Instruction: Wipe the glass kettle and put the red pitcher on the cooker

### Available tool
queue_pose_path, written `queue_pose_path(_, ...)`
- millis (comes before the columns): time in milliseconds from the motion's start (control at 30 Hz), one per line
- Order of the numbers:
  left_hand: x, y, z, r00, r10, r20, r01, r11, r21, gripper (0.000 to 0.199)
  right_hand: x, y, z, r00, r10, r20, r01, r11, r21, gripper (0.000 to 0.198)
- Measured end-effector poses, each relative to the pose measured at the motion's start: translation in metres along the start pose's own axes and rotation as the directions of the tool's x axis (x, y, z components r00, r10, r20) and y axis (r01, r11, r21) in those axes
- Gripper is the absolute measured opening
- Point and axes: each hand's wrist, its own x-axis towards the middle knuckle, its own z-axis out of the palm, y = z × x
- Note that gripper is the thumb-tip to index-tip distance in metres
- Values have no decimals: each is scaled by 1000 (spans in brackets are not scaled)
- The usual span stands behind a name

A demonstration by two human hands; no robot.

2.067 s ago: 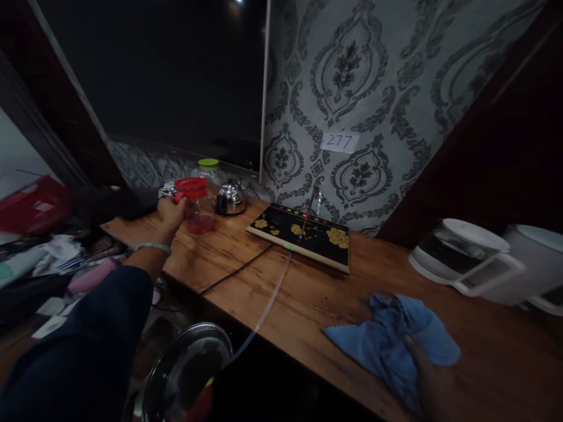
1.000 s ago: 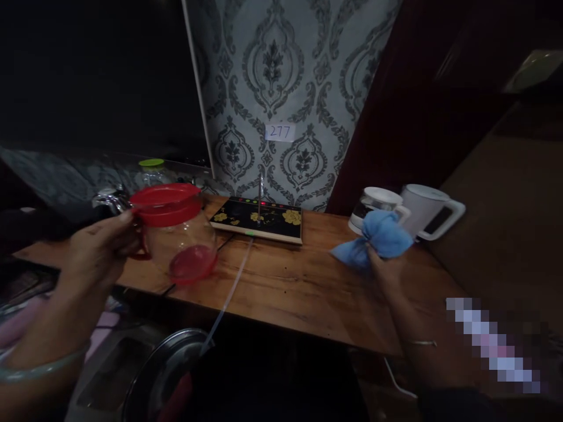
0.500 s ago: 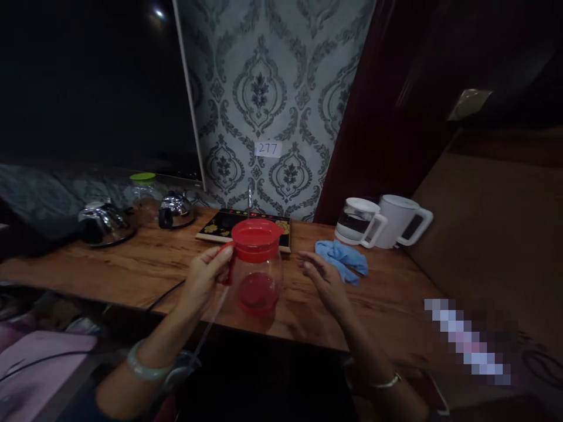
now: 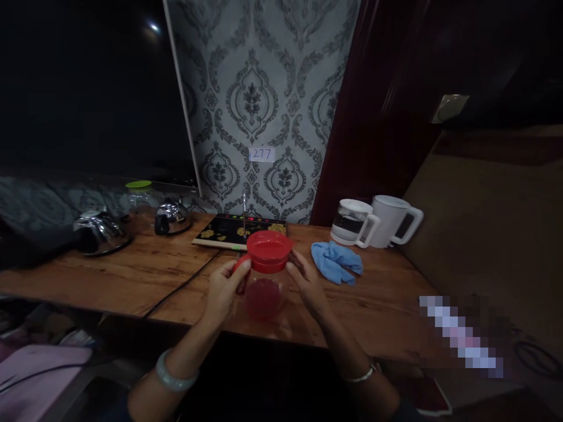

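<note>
Head view shows both my hands grasping a clear jug (image 4: 265,290) with a red lid, my left hand (image 4: 225,291) closed on its handle side and my right hand (image 4: 308,286) cupping its right side, over the near edge of the wooden counter (image 4: 132,275). Just right of it lies a blue cloth (image 4: 336,262), with two white kettles (image 4: 376,221) farther right and a black flowered tray (image 4: 229,231) behind.

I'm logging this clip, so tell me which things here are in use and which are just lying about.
In use: red-lidded glass jug, left hand, right hand.
Lying about: blue cloth, two white kettles, two steel kettles, black cooktop, green-lidded jar.
</note>
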Motion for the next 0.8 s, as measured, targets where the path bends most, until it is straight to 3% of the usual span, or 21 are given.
queue_pose_path(633, -7, -23, -3, 998, -44, 38, 44, 999, -4, 44, -3, 6, -13, 990, 124, -69, -128, 990, -52, 54)
queue_pose_path(800, -9, -27, -4, 998, -30, 48, 28, 998, 52, 44, 12, -12, -20, 997, -8, -74, -7, 978, -209, 46)
